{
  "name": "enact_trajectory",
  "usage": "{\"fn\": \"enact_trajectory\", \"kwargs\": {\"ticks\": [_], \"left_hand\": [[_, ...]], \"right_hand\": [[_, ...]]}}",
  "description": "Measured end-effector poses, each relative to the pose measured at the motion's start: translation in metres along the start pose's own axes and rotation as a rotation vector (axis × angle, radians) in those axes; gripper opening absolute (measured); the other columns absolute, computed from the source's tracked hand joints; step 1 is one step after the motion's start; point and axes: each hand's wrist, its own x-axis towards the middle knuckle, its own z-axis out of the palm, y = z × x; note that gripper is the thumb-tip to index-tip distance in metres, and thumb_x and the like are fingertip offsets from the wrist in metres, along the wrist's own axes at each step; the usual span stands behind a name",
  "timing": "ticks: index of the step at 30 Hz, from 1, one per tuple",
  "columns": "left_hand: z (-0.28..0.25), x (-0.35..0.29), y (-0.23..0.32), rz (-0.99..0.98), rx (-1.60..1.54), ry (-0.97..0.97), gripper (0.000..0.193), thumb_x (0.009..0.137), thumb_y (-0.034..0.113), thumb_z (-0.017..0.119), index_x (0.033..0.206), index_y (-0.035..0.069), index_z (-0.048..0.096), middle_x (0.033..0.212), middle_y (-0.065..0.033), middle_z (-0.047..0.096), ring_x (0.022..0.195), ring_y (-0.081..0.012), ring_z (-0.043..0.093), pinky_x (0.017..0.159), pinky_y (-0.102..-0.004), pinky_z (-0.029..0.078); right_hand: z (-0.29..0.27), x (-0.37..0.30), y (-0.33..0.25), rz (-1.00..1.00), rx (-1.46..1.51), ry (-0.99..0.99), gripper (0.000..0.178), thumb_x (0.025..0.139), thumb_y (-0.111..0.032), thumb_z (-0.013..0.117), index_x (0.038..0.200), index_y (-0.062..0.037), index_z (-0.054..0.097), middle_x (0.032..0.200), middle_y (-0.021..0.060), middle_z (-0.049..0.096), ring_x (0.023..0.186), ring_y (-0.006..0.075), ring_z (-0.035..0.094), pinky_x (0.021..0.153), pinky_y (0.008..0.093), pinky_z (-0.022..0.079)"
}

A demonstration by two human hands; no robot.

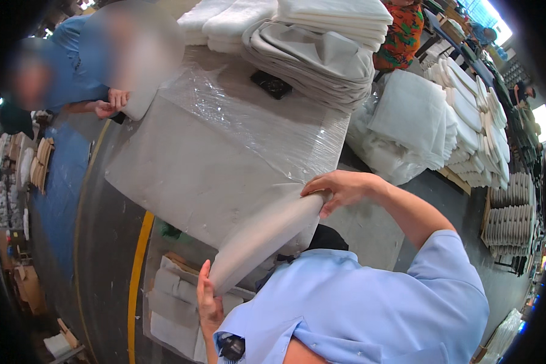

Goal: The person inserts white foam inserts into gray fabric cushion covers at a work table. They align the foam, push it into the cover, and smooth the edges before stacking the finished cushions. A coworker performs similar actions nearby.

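A long pale grey fabric-covered cushion (267,239) is held slantwise in front of me, blurred along its upper edge. My right hand (340,189) pinches its far right end, thumb beneath and fingers on top. At the near left end, my left hand (209,301) supports the cushion with its fingers raised along the edge; its thumb is hidden. Under and beyond the cushion lies the grey-covered table (182,158), partly wrapped in clear plastic film (249,127).
Stacked grey covers (315,64), white padding sheets (333,15) and a dark flat object (271,85) rest on the table. Another person's hands (110,104) hold a pale padded piece at the upper left. Piled white pads (467,115) stand at right; folded fabric (173,303) lies below left.
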Motion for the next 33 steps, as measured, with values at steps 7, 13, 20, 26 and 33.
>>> {"fn": "enact_trajectory", "kwargs": {"ticks": [7,13,20,26,33], "left_hand": [[-0.032,0.007,-0.001,-0.042,0.306,-0.12,0.113,0.07,0.013,0.1,0.166,0.012,0.042,0.157,-0.0109,0.052,0.142,-0.0264,0.051,0.117,-0.0406,0.044],[-0.021,0.014,0.0,-0.16,0.241,-0.017,0.105,0.069,-0.012,0.089,0.162,0.015,0.048,0.152,-0.0066,0.055,0.135,-0.0232,0.056,0.104,-0.0348,0.056],[-0.032,0.022,-0.014,-0.125,0.237,-0.057,0.096,0.076,-0.012,0.087,0.16,0.015,0.05,0.15,-0.0059,0.056,0.13,-0.0228,0.058,0.102,-0.0354,0.058],[-0.03,0.034,0.004,-0.07,0.427,-0.005,0.085,0.08,0.002,0.091,0.155,0.007,0.053,0.147,-0.014,0.06,0.131,-0.0251,0.06,0.104,-0.0384,0.057],[0.039,0.018,0.067,0.394,1.161,-0.051,0.079,0.081,0.02,0.09,0.15,0.002,0.056,0.136,-0.0247,0.066,0.125,-0.0435,0.064,0.104,-0.049,0.053]], "right_hand": [[-0.005,0.024,-0.018,-0.063,-0.306,-0.034,0.083,0.077,-0.032,0.093,0.149,-0.0081,0.061,0.142,0.0174,0.066,0.129,0.0369,0.065,0.108,0.0449,0.053],[0.02,0.036,-0.012,-0.153,-0.465,0.064,0.077,0.078,-0.029,0.091,0.147,-0.011,0.061,0.136,0.013,0.07,0.12,0.0362,0.07,0.1,0.046,0.057],[0.041,0.03,0.014,-0.393,-0.627,0.373,0.091,0.072,-0.032,0.096,0.152,-0.0144,0.055,0.125,0.0089,0.072,0.11,0.0332,0.071,0.094,0.0452,0.059],[0.038,0.04,0.02,-0.425,-0.44,0.655,0.112,0.071,-0.048,0.097,0.163,-0.015,0.042,0.126,0.012,0.069,0.112,0.034,0.069,0.095,0.0453,0.057],[0.073,0.049,0.042,-0.422,0.463,1.059,0.079,0.104,-0.059,0.06,0.162,-0.007,0.043,0.114,0.01,0.072,0.102,0.0196,0.066,0.095,0.0368,0.053]]}}
